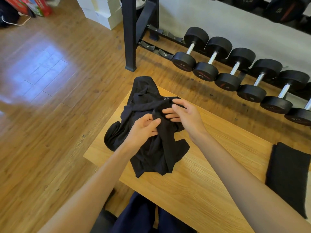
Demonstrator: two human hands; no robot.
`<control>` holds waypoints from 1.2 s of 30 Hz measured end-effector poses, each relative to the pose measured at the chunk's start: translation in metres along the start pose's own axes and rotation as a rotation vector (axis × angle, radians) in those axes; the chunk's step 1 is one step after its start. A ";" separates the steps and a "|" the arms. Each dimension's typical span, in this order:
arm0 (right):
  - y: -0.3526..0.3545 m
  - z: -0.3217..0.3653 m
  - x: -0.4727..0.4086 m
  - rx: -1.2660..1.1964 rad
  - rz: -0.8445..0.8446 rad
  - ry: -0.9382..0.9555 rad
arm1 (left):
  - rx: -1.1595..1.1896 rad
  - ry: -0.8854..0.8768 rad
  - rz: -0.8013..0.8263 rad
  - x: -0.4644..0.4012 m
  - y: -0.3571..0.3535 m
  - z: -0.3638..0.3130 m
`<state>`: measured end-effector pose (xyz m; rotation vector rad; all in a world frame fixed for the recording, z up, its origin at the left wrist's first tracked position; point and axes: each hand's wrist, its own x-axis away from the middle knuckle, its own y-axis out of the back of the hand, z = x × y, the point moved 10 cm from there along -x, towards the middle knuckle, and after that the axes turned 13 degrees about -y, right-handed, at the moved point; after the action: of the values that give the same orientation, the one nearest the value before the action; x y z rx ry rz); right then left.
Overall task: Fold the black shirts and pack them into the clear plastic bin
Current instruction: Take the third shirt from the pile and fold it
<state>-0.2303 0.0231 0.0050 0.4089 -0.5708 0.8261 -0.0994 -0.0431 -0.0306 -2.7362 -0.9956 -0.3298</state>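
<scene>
A crumpled black shirt [148,148] lies bunched on the far left corner of the wooden table [210,165], part of it hanging over the far edge. My left hand [143,130] pinches a fold of the shirt near its middle. My right hand [183,113] grips the fabric just beyond, fingers curled into the cloth. A second black shirt [287,175], folded into a flat rectangle, rests at the table's right edge. The clear plastic bin is not in view.
A black rack leg [130,34] stands on the wood floor beyond the table. A row of black dumbbells [235,71] lines the wall at the right. White boxes [101,10] sit at the back. My dark trousers [143,214] show below the near edge.
</scene>
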 end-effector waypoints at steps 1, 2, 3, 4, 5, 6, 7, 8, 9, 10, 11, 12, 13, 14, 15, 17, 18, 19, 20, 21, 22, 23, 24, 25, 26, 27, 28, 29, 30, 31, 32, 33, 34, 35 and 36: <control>0.002 -0.003 0.000 0.059 0.004 -0.005 | 0.060 0.010 0.005 -0.001 0.002 0.000; 0.002 -0.007 0.002 0.114 0.031 -0.020 | 0.110 0.016 0.014 -0.002 0.004 0.000; -0.001 -0.013 0.003 0.173 0.074 -0.039 | 0.147 0.024 0.020 -0.004 0.006 0.000; -0.004 -0.019 0.006 0.229 0.123 -0.057 | 0.185 0.033 0.022 -0.006 0.009 0.000; -0.008 -0.024 0.009 0.268 0.167 -0.071 | 0.216 0.042 0.014 -0.009 0.011 0.001; -0.011 -0.029 0.010 0.283 0.198 -0.077 | 0.241 0.050 -0.002 -0.012 0.014 0.002; -0.012 -0.032 0.011 0.278 0.210 -0.076 | 0.249 0.057 -0.025 -0.014 0.018 0.003; -0.011 -0.033 0.011 0.257 0.204 -0.071 | 0.244 0.062 -0.052 -0.017 0.021 0.004; -0.009 -0.033 0.012 0.234 0.188 -0.064 | 0.227 0.067 -0.083 -0.019 0.026 0.005; -0.006 -0.033 0.012 0.212 0.168 -0.059 | 0.209 0.073 -0.116 -0.020 0.030 0.007; -0.004 -0.031 0.012 0.195 0.150 -0.053 | 0.191 0.079 -0.147 -0.021 0.034 0.008; -0.002 -0.029 0.011 0.182 0.137 -0.047 | 0.175 0.086 -0.177 -0.022 0.038 0.009; -0.001 -0.027 0.011 0.172 0.128 -0.038 | 0.157 0.096 -0.204 -0.023 0.040 0.010; 0.000 -0.025 0.011 0.153 0.123 -0.029 | 0.135 0.108 -0.225 -0.024 0.042 0.011; 0.001 -0.022 0.010 0.131 0.118 -0.020 | 0.106 0.120 -0.243 -0.023 0.041 0.012; 0.002 -0.016 0.010 0.091 0.115 0.006 | -0.029 0.090 -0.300 -0.017 0.041 0.007; 0.002 -0.013 0.010 0.066 0.119 0.018 | -0.137 0.022 -0.349 -0.009 0.041 -0.002; 0.002 -0.011 0.010 0.045 0.124 0.024 | -0.234 -0.078 -0.399 0.001 0.040 -0.014; 0.002 -0.010 0.010 0.033 0.132 0.026 | -0.291 -0.181 -0.416 0.011 0.036 -0.025; 0.001 -0.008 0.010 0.040 0.143 0.030 | -0.312 -0.253 -0.386 0.021 0.026 -0.031; -0.001 -0.007 0.010 0.058 0.161 0.037 | -0.322 -0.288 -0.321 0.028 0.014 -0.033; -0.003 -0.006 0.010 0.086 0.187 0.047 | -0.335 -0.290 -0.246 0.033 0.001 -0.029; -0.006 -0.003 0.012 0.119 0.216 0.059 | -0.363 -0.273 -0.191 0.035 -0.010 -0.023; -0.008 -0.001 0.014 0.152 0.237 0.079 | -0.402 -0.257 -0.178 0.035 -0.014 -0.016; -0.009 0.003 0.016 0.174 0.241 0.107 | -0.433 -0.241 -0.196 0.034 -0.015 -0.012; -0.008 0.006 0.018 0.186 0.222 0.139 | -0.442 -0.223 -0.231 0.032 -0.013 -0.008; -0.005 0.010 0.020 0.187 0.182 0.170 | -0.423 -0.202 -0.259 0.029 -0.010 -0.004; -0.001 0.014 0.021 0.183 0.132 0.202 | -0.391 -0.177 -0.269 0.026 -0.008 -0.001; 0.004 0.018 0.022 0.177 0.079 0.226 | -0.360 -0.154 -0.259 0.022 -0.007 0.001; 0.009 0.021 0.022 0.163 0.037 0.241 | -0.334 -0.139 -0.235 0.019 -0.007 0.001; 0.013 0.024 0.022 0.140 0.015 0.245 | -0.303 -0.129 -0.198 0.016 -0.008 -0.001; 0.017 0.025 0.022 0.107 0.010 0.237 | -0.266 -0.119 -0.157 0.015 -0.010 -0.003; 0.020 0.025 0.021 0.085 0.003 0.226 | -0.229 -0.106 -0.117 0.014 -0.011 -0.005; 0.023 0.026 0.021 0.085 -0.011 0.219 | -0.206 -0.095 -0.081 0.013 -0.011 -0.006; 0.027 0.026 0.020 0.111 -0.038 0.219 | -0.190 -0.088 -0.047 0.012 -0.011 -0.008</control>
<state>-0.2485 0.0368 0.0403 0.4235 -0.3136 0.8555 -0.0984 -0.0297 -0.0177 -2.9232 -1.1052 -0.3304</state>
